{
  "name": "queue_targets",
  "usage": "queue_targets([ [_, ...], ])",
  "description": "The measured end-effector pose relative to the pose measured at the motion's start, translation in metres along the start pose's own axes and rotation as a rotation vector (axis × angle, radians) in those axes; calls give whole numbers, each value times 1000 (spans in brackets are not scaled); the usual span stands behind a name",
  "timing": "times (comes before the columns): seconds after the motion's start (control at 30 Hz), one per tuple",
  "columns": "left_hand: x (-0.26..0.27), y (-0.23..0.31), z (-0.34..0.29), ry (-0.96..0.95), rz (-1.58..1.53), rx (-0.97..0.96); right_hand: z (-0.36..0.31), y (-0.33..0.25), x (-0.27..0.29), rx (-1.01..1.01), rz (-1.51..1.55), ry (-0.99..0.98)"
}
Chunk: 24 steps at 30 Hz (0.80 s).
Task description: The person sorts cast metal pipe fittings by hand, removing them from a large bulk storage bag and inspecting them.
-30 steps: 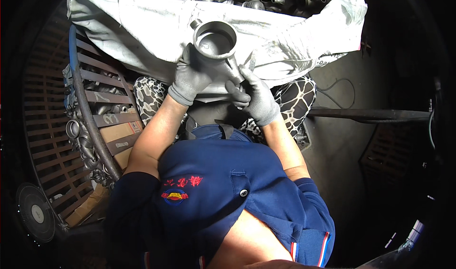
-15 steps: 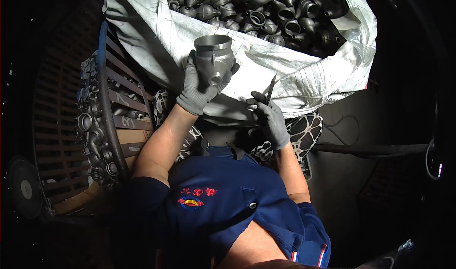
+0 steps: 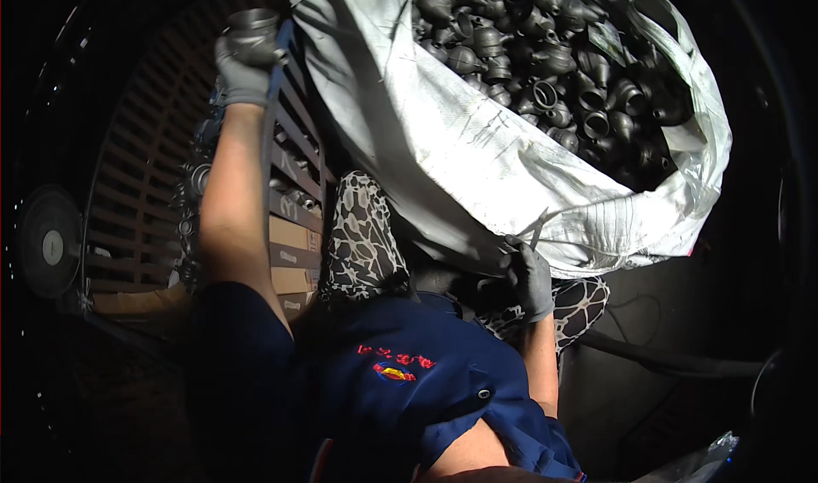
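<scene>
Up at the far left, my gloved left hand (image 3: pixel 242 75) grips a grey metal pipe casting (image 3: pixel 253 35) with a wide round mouth and a small side spout. It is above the top rail of the slatted crate (image 3: pixel 281 52), slightly blurred. At the near side of the white sack, my gloved right hand (image 3: pixel 531 280) is closed around a slim pointed tool (image 3: pixel 539 227); its tip rises past the fingers and its exact kind cannot be made out. Many similar dark castings (image 3: pixel 545 61) fill the open sack (image 3: pixel 477 155).
Inside the slatted crate, more castings (image 3: pixel 189 185) and cardboard (image 3: pixel 294 236) show at the left. A round dark disc (image 3: pixel 53 246) stands beyond the crate. My patterned trouser legs (image 3: pixel 366 236) are between crate and sack. A dark bar (image 3: pixel 673 357) runs across the lower right.
My left hand has carried the casting from in front of the sack leftward and away, over the crate. My right hand keeps the pointed tool. The whole view has shifted, with the sack now farther right.
</scene>
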<state>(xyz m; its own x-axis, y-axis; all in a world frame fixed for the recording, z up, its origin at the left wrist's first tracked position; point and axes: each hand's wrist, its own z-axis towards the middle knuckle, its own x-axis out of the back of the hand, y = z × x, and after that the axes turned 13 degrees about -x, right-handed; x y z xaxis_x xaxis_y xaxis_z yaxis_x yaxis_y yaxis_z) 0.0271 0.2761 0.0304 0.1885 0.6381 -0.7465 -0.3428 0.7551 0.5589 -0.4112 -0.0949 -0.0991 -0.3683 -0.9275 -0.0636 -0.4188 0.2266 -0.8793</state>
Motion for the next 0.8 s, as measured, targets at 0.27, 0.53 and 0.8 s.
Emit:
queue_targets([
  [0.27,256,101,-4,33,680,-321,8,-62,4,-16,2,-123],
  [0.53,-46,-26,-7,-48,410,122,53,-70,16,31,164,-80],
  [0.8,-258,-266,-144,-1154,689,214,59,-38,36,31,226,-40],
])
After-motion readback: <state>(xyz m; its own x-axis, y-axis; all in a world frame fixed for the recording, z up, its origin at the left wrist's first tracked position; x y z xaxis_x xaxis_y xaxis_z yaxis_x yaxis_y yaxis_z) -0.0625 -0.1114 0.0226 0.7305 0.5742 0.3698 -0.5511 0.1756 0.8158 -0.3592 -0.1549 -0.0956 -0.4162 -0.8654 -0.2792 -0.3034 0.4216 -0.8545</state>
